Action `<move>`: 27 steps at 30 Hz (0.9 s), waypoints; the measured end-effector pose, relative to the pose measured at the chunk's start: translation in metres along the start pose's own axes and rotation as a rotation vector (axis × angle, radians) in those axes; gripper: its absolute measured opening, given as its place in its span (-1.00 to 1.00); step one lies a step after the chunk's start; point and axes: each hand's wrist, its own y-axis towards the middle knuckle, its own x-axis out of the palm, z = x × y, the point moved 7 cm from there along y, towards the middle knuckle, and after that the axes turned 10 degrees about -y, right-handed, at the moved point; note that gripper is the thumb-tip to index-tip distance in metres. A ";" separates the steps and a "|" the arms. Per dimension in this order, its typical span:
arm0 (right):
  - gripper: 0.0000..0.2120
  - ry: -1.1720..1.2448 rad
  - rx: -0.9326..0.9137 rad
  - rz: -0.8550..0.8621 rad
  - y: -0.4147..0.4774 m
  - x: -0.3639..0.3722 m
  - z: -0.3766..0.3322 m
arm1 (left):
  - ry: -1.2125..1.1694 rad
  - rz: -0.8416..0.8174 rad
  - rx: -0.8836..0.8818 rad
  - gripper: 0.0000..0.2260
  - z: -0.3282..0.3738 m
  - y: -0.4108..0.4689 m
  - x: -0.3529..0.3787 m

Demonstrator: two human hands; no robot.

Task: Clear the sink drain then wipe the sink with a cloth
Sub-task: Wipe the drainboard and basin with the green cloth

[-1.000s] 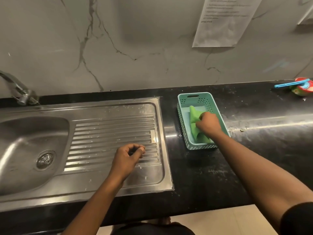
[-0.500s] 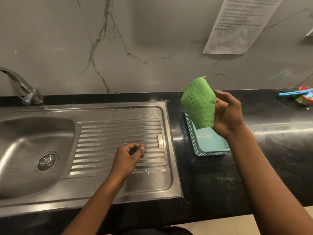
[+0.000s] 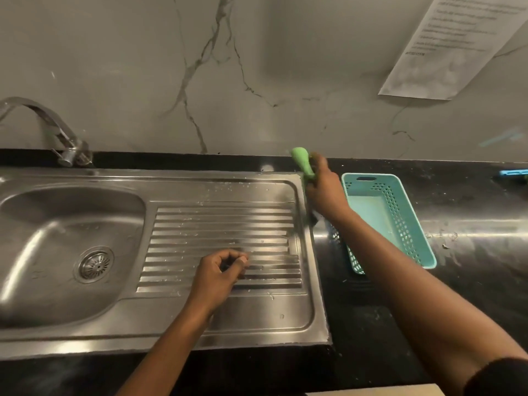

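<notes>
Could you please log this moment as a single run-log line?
right hand: holds green cloth beside basket | left hand: curled over drainboard | wiping: not started

cloth green | basket teal, perforated | counter black

The sink sits in the counter, bowl left, drain in it, tap behind. The basket stands right of the sink, on the counter.
</notes>
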 end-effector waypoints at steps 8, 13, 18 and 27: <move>-0.35 -0.590 -0.106 -0.482 -0.005 0.115 0.046 | 0.006 0.009 0.004 -0.89 0.001 0.009 -0.019; -0.36 -0.581 -0.186 -0.447 -0.030 0.124 0.058 | 0.014 -0.010 -0.003 -0.90 0.001 0.008 -0.022; -0.35 -0.562 -0.187 -0.418 -0.087 0.128 0.050 | 0.020 -0.051 -0.003 -0.90 0.002 0.013 -0.024; -0.34 -0.530 -0.026 -0.364 -0.184 0.130 0.021 | 0.045 -0.101 0.012 -0.90 0.001 0.016 -0.028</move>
